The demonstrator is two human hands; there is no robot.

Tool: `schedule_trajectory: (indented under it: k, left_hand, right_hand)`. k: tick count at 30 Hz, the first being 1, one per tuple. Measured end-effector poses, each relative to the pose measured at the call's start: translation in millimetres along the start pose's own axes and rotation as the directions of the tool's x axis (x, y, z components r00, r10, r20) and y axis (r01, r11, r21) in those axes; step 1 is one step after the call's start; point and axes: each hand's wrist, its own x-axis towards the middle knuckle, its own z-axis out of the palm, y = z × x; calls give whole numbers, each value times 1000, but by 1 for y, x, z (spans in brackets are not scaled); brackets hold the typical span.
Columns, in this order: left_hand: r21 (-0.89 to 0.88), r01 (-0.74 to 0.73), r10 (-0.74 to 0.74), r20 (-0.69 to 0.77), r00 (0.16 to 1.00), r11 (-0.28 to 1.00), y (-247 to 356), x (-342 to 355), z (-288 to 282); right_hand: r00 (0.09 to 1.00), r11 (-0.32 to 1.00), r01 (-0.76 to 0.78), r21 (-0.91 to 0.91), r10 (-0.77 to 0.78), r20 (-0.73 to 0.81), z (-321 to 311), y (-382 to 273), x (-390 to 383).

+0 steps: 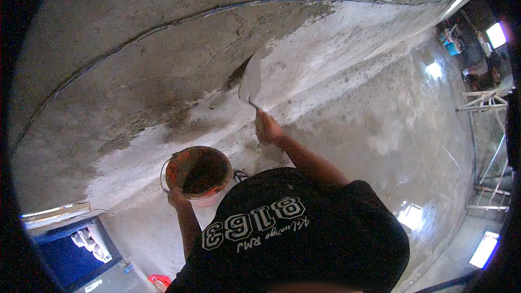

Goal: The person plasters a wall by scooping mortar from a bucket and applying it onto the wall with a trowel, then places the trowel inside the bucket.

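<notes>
Patchy wall (pixel 163 59) faces a black shirt (pixel 336 244) with white lettering (pixel 265 218), right hand (pixel 267 127) gripping a trowel (pixel 252 82), left hand (pixel 177 197) a bucket (pixel 180 167).

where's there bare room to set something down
The widest bare patch is the floor between the right forearm and the metal frame at far right. Crowded: just beyond the black shirt, where the left hand holds the bucket and the right hand the trowel at the wall.

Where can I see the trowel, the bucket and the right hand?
Trowel (pixel 251 82): head view, on the middle of its blade.
Bucket (pixel 176 170): head view, on its reddish inner wall, left side.
Right hand (pixel 267 128): head view, on the back of the hand.
</notes>
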Motion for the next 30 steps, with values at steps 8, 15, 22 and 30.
schedule_trajectory:
  k: [8, 15, 22, 30]
  left_hand:
    - [-375, 6, -1, 12, 1000, 927, 2, -13, 5]
    - [-37, -60, 62, 61, 996, 998, 19, -34, 17]
    - [-230, 45, -40, 24, 999, 972, -37, -16, 11]
    - [-35, -31, 26, -129, 991, 999, 2, -47, 28]
  right_hand:
    - [826, -996, 45, -80, -8, 563, -33, 174, -11]
    - [906, -808, 106, -580, -162, 391, -17, 159, 64]
    - [770, -776, -496, 389, -186, 610, -58, 98, -20]
    - [812, -755, -525, 393, -306, 497, -52, 192, -29]
